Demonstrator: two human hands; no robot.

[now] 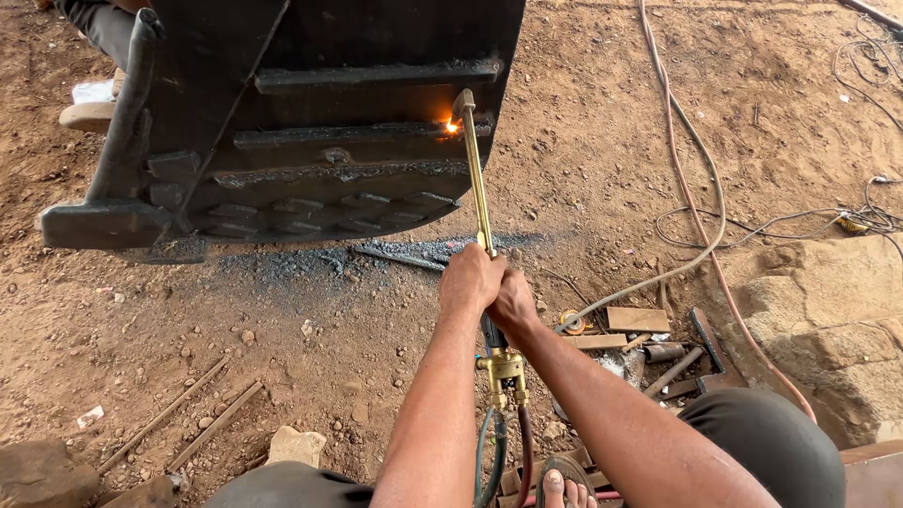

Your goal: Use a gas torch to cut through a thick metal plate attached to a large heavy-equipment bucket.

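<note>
While both hands grip it at the centre of the frame, the left hand point(470, 278) and right hand point(513, 299) wrapped tight and touching, the brass cutting torch point(480, 188) reaches up to the black metal bucket point(282, 122) at upper left, its tip glowing orange. Two hoses point(499, 461) hang below. Scrap pieces point(640, 329), perhaps wood, lie at lower right.

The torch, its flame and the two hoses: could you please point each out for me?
torch point(480, 179): head view, middle of the brass tube.
flame point(451, 125): head view, the orange glow on the black steel.
hoses point(503, 461): head view, just below the brass valves.
</note>
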